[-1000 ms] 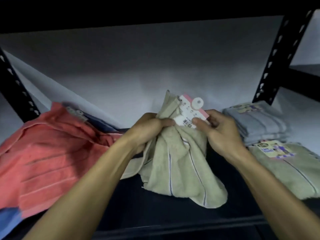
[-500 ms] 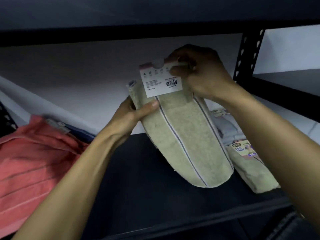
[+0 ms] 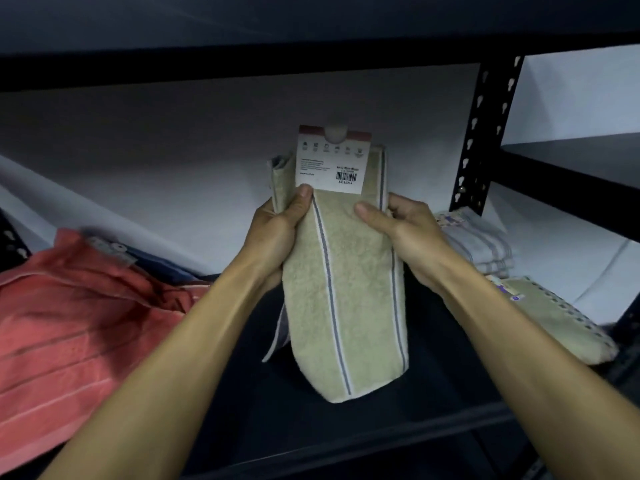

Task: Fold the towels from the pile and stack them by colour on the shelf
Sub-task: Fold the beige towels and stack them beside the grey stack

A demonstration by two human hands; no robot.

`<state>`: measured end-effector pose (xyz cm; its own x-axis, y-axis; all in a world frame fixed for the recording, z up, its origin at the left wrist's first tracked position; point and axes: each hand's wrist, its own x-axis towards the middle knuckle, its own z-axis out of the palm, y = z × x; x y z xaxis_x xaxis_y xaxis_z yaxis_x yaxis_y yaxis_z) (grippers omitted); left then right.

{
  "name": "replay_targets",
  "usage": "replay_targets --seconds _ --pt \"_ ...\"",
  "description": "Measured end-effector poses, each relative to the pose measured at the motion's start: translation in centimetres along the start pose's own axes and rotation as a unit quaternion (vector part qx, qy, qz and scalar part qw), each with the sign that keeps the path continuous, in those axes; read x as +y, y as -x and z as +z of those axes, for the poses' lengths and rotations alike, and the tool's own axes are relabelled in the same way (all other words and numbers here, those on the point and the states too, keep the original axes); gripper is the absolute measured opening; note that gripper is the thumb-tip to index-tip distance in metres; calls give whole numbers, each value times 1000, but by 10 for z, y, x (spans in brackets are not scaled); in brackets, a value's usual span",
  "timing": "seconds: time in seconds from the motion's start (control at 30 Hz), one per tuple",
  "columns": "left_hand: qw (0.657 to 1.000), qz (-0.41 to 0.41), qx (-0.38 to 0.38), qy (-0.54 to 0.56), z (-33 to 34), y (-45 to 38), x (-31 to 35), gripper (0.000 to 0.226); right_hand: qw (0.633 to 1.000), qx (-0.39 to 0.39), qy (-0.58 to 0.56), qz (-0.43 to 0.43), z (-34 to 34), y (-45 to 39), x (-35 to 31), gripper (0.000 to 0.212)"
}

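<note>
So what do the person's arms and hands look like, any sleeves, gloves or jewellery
Both forearms are bare up to the frame edge, with no sleeves in view. The left hand and right hand wear no gloves, and no rings, watch or bracelet show. The thumbnails are short and unpainted.

Beige striped towel [image 3: 343,289] upright, folded lengthwise, above the shelf [image 3: 346,431]

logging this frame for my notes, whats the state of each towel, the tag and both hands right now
beige towel: folded into a long strip, held upright above the shelf
tag: on the towel's top end, barcode side facing the camera
left hand: grips the towel's left edge
right hand: grips the right edge
red towel: unfolded, rumpled, at left
grey towels: folded, stacked, at right
second beige towel: folded, lying flat
</note>
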<state>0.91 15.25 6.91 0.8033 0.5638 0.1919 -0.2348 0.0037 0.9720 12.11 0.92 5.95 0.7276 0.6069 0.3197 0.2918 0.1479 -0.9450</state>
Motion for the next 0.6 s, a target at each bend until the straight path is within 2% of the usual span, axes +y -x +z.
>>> replay_targets --seconds 0.13,0.2,0.27,0.33,0.47,0.6 --pt "991 48 20 -121 -6 -12 17 36 998 39 10 -48 -5 -12 -29 15" --pt "987 69 22 -142 -12 -18 28 31 994 71 12 -87 -5 -17 -43 20" --pt "988 79 -7 -132 -17 -21 34 22 988 111 19 -107 -1 -18 -48 27" --pt "988 84 -30 -129 -21 -18 31 21 985 138 44 -96 2 -16 -40 29" --pt "994 83 -18 -67 -20 -10 20 24 990 123 34 -65 3 -3 -34 41" --pt "1000 14 4 -17 -13 -16 25 26 990 134 -28 28 3 -13 -48 28"
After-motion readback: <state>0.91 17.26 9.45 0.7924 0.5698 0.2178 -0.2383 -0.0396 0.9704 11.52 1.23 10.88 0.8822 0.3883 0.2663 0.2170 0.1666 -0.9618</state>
